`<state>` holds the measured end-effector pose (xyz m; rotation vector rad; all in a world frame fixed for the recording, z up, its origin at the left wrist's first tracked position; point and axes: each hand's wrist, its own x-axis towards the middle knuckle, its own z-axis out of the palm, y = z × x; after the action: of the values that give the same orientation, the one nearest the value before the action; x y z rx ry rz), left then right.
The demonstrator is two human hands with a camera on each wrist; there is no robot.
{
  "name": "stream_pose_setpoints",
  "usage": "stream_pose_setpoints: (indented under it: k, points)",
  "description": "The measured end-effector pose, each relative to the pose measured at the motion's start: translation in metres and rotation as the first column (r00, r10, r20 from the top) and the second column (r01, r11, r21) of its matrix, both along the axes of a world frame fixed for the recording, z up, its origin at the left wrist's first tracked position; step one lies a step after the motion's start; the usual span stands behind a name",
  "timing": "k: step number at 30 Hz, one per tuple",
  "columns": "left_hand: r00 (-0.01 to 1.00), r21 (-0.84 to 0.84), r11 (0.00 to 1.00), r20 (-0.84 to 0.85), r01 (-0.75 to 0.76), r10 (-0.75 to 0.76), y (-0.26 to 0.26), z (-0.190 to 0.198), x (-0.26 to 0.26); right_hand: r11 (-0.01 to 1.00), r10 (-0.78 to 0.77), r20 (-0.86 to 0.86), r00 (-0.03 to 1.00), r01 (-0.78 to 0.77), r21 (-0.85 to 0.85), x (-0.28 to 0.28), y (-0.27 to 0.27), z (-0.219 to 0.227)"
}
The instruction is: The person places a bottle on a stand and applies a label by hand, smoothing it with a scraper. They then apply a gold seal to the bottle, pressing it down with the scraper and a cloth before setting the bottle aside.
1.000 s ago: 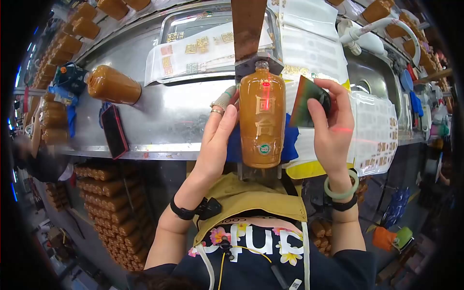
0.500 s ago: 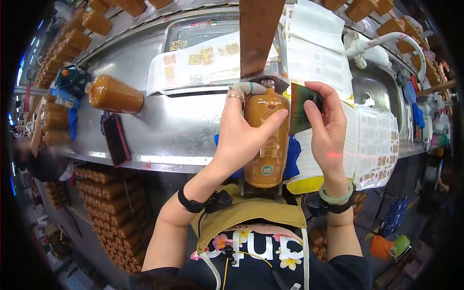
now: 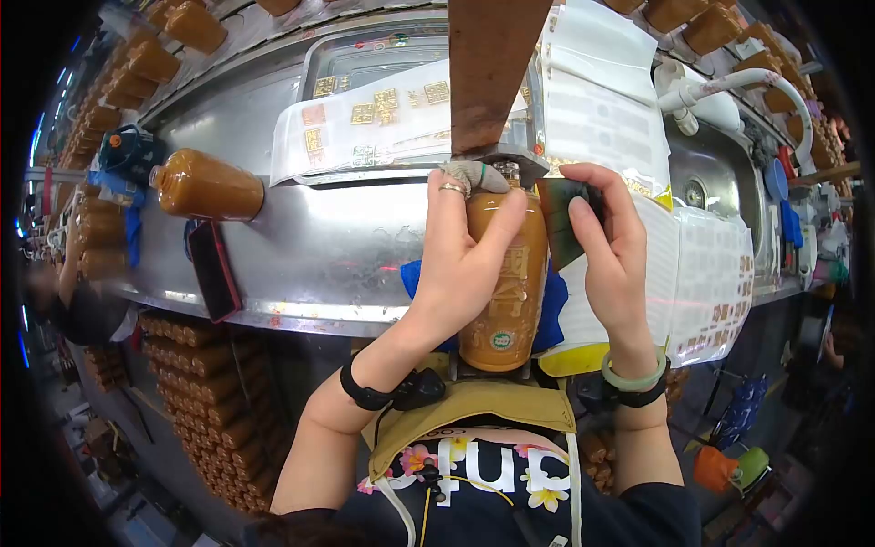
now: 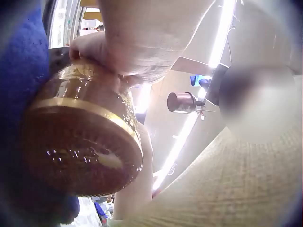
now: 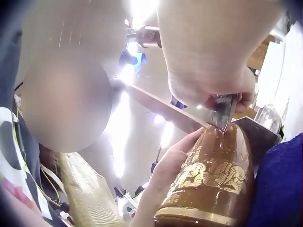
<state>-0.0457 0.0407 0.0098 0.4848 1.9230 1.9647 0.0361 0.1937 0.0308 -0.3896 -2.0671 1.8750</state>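
A glossy brown bottle with raised characters [image 3: 507, 301] lies on blue cloth [image 3: 553, 305], its neck toward the metal bracket [image 3: 510, 157]. The left hand [image 3: 465, 255] grips its shoulder, thumb across the top, covered fingertips by the neck. Between thumb and fingers, the right hand [image 3: 612, 237] pinches a dark green flat piece [image 3: 558, 211] at the bottle's right shoulder. In the right wrist view, that piece [image 5: 222, 112] meets the bottle [image 5: 213, 175] near its neck. The left wrist view shows the bottle's base [image 4: 80, 151] and the left hand [image 4: 137, 38] over its shoulder.
Another brown bottle [image 3: 208, 185] and a phone [image 3: 215, 272] lie at left on the metal bench [image 3: 337, 228]. A wooden post [image 3: 492, 73] rises behind the bracket. Sheets with gold characters [image 3: 365, 118] lie behind, other sheets [image 3: 711, 283] and a sink [image 3: 697, 173] at right.
The left hand has moved from beside the bottle onto its shoulder. The right hand has brought the green piece leftward against the bottle. The bottle appears lower in the head view.
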Motion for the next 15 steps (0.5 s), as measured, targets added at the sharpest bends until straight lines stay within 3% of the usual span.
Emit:
stream_pose_setpoints:
  k: [2,4,7,9,11,13,15]
  points:
    - [1.0,-0.012,1.0,0.01,0.014,-0.014,-0.003,-0.001,-0.002,1.0,0.013,-0.013,1.0,-0.012,0.025,-0.002,0.001,0.003]
    - [0.98,0.142,0.99,0.199,-0.008,-0.02,-0.005,-0.007,-0.004,0.982,0.016,0.035,0.999,-0.009,-0.188,-0.003,0.001,0.006]
    - [0.98,0.119,0.993,0.198,0.011,-0.034,-0.006,-0.003,-0.004,0.987,-0.033,0.11,0.993,0.05,-0.156,-0.008,-0.009,0.007]
    - [0.994,0.062,0.998,0.103,0.024,-0.03,-0.006,-0.005,-0.002,0.972,-0.014,0.182,0.983,0.056,-0.229,-0.011,-0.013,0.003]
    - [1.0,0.036,0.999,0.016,0.015,-0.016,-0.006,-0.007,-0.002,0.989,-0.024,0.158,0.987,0.046,-0.141,-0.012,-0.016,-0.008]
    - [1.0,0.021,0.999,0.002,0.026,-0.026,-0.008,-0.005,-0.005,0.986,-0.018,0.16,0.987,0.045,-0.161,-0.013,-0.017,-0.007]
    - [0.996,0.055,0.998,0.073,0.042,-0.046,-0.01,-0.009,-0.005,0.953,0.01,0.139,0.99,0.033,-0.3,-0.013,-0.018,-0.006]
